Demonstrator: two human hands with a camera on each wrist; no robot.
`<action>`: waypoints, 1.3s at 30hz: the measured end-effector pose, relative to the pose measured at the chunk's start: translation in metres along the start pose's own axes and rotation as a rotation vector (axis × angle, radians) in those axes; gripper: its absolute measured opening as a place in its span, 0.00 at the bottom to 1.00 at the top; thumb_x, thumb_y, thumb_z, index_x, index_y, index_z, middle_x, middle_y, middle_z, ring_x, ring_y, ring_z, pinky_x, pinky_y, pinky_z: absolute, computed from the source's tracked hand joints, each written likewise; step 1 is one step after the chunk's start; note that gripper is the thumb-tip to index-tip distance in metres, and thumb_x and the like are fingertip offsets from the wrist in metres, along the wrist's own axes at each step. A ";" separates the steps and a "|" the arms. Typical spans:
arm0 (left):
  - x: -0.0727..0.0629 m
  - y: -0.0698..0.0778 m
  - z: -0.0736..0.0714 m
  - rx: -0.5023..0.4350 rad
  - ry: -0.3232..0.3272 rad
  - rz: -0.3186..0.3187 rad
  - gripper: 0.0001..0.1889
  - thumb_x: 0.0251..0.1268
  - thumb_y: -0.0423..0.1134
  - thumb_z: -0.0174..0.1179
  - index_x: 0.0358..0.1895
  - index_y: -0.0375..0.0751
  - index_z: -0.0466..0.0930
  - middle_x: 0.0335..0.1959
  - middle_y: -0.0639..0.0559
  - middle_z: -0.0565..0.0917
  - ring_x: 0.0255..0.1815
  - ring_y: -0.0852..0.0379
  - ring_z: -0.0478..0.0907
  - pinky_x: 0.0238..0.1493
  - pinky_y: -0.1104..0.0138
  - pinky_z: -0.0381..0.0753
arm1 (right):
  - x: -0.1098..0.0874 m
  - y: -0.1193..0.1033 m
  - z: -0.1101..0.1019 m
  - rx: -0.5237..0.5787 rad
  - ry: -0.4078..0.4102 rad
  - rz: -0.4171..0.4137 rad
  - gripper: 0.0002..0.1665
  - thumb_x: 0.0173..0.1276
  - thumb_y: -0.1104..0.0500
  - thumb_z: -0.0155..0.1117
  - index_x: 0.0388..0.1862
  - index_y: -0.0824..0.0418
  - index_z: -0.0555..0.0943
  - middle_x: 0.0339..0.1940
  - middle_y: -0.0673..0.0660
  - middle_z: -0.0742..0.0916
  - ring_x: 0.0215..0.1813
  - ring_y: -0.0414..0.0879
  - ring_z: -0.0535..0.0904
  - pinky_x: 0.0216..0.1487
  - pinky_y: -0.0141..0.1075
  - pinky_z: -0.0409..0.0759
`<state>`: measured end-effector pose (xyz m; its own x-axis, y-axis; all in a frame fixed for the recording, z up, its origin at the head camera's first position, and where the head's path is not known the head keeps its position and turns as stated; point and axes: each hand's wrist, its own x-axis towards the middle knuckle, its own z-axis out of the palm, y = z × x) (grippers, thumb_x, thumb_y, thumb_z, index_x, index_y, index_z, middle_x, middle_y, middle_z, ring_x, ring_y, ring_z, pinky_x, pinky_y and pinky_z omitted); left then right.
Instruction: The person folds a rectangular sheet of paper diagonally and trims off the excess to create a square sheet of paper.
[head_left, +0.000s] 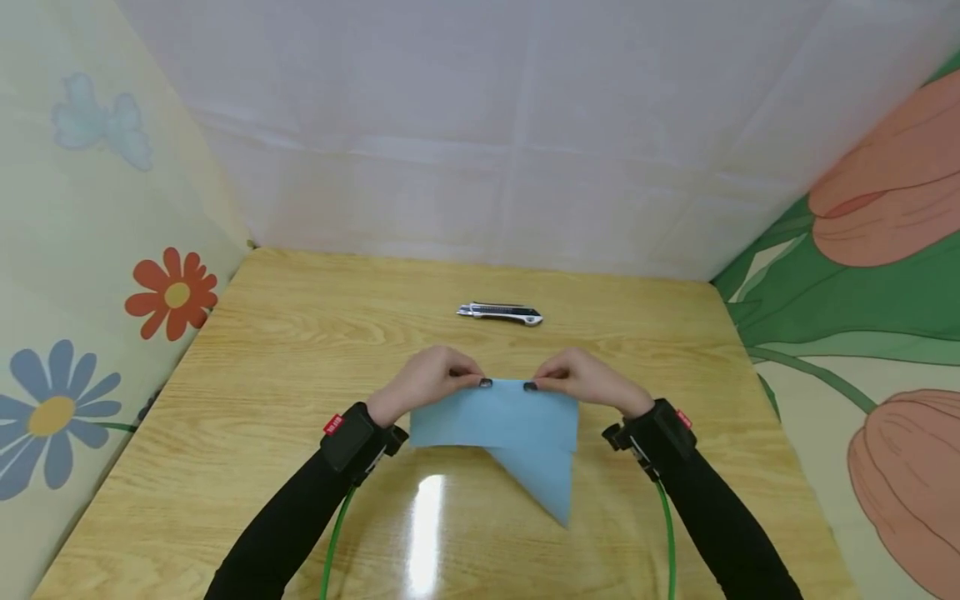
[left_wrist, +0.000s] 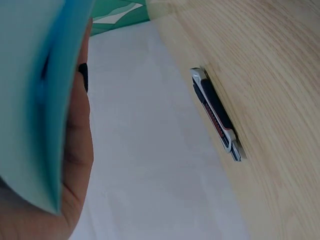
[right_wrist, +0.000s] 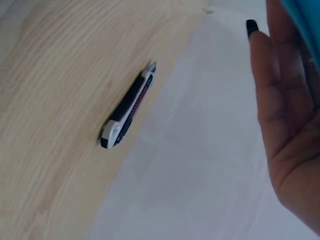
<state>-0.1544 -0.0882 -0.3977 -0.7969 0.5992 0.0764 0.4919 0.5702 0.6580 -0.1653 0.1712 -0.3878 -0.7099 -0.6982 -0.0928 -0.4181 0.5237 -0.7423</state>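
Black sleeves (head_left: 277,525) nearest me, wrist cameras (head_left: 352,443) strapped on. Folded light-blue paper (head_left: 487,417) in front of me, over wood-grain table (head_left: 262,417), pointed flap (head_left: 543,479) toward me. My left hand (head_left: 435,377) and right hand (head_left: 588,382) both pinch its far edge, fingertips closed on it, short gap between hands. Beyond, utility knife (head_left: 501,313) lying crosswise on table. White cloth (head_left: 450,150) behind.
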 end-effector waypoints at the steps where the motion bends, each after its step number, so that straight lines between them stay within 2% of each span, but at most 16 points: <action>1: 0.000 -0.002 -0.001 -0.004 -0.001 -0.002 0.07 0.64 0.37 0.60 0.36 0.43 0.87 0.32 0.55 0.86 0.28 0.66 0.75 0.30 0.72 0.72 | -0.002 0.002 -0.001 0.001 0.004 0.003 0.09 0.67 0.66 0.58 0.37 0.66 0.86 0.32 0.55 0.87 0.26 0.37 0.72 0.30 0.28 0.71; 7: -0.005 -0.010 -0.008 0.004 -0.024 0.017 0.07 0.63 0.37 0.60 0.35 0.41 0.88 0.30 0.54 0.86 0.23 0.65 0.69 0.25 0.73 0.66 | -0.011 0.014 -0.001 0.032 0.041 -0.005 0.09 0.67 0.68 0.58 0.35 0.67 0.85 0.31 0.56 0.86 0.26 0.37 0.70 0.30 0.28 0.69; 12: -0.010 -0.013 -0.011 0.022 -0.039 0.017 0.07 0.63 0.37 0.60 0.35 0.41 0.88 0.30 0.53 0.86 0.23 0.66 0.70 0.25 0.74 0.66 | -0.016 0.019 0.002 0.069 0.054 0.006 0.09 0.66 0.68 0.58 0.36 0.70 0.85 0.32 0.59 0.87 0.27 0.38 0.70 0.30 0.27 0.69; 14: -0.011 -0.015 -0.012 0.017 -0.035 0.010 0.07 0.63 0.36 0.60 0.35 0.41 0.88 0.30 0.54 0.86 0.23 0.66 0.70 0.26 0.74 0.68 | -0.018 0.022 0.002 0.081 0.054 0.023 0.09 0.67 0.68 0.58 0.37 0.71 0.85 0.32 0.59 0.87 0.26 0.37 0.70 0.30 0.27 0.68; 20: -0.020 -0.026 -0.017 -0.034 -0.029 -0.040 0.07 0.64 0.36 0.60 0.35 0.39 0.87 0.29 0.53 0.85 0.23 0.64 0.70 0.26 0.72 0.67 | -0.029 0.030 0.000 0.141 0.064 0.085 0.10 0.67 0.69 0.56 0.39 0.74 0.83 0.34 0.62 0.86 0.27 0.36 0.76 0.30 0.31 0.79; 23: -0.024 -0.033 -0.021 -0.054 -0.038 -0.064 0.07 0.64 0.34 0.59 0.35 0.38 0.87 0.27 0.53 0.84 0.23 0.63 0.69 0.25 0.72 0.67 | -0.032 0.031 0.000 0.142 0.077 0.077 0.10 0.67 0.69 0.56 0.39 0.73 0.83 0.33 0.61 0.87 0.26 0.36 0.76 0.29 0.31 0.78; 26: -0.028 -0.037 -0.024 -0.089 -0.062 -0.077 0.07 0.64 0.33 0.59 0.35 0.37 0.86 0.26 0.53 0.84 0.23 0.58 0.73 0.24 0.71 0.70 | -0.033 0.032 0.001 0.145 0.090 0.087 0.10 0.67 0.69 0.56 0.38 0.72 0.84 0.32 0.60 0.86 0.25 0.39 0.76 0.28 0.31 0.78; 31: -0.030 -0.041 -0.027 -0.122 -0.087 -0.067 0.07 0.65 0.32 0.58 0.34 0.35 0.86 0.24 0.53 0.83 0.25 0.51 0.78 0.25 0.70 0.74 | -0.036 0.034 0.004 0.184 0.118 0.130 0.11 0.68 0.69 0.55 0.41 0.75 0.82 0.34 0.63 0.86 0.28 0.41 0.80 0.33 0.42 0.82; 36: -0.032 -0.045 -0.028 -0.189 -0.090 -0.087 0.09 0.65 0.30 0.56 0.41 0.31 0.84 0.34 0.45 0.85 0.29 0.56 0.79 0.31 0.68 0.78 | -0.039 0.038 0.006 0.209 0.155 0.141 0.11 0.69 0.69 0.54 0.43 0.76 0.81 0.34 0.65 0.87 0.29 0.41 0.82 0.36 0.50 0.81; 39: -0.034 -0.045 -0.029 -0.227 -0.086 -0.087 0.10 0.65 0.28 0.55 0.46 0.29 0.82 0.40 0.40 0.85 0.32 0.60 0.80 0.34 0.65 0.80 | -0.041 0.039 0.006 0.205 0.169 0.134 0.11 0.69 0.69 0.55 0.43 0.75 0.82 0.33 0.64 0.87 0.28 0.41 0.82 0.35 0.48 0.82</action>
<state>-0.1593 -0.1508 -0.4080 -0.7951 0.6048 -0.0457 0.3236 0.4867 0.8114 -0.1496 0.2174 -0.4170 -0.8424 -0.5295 -0.0999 -0.2034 0.4842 -0.8510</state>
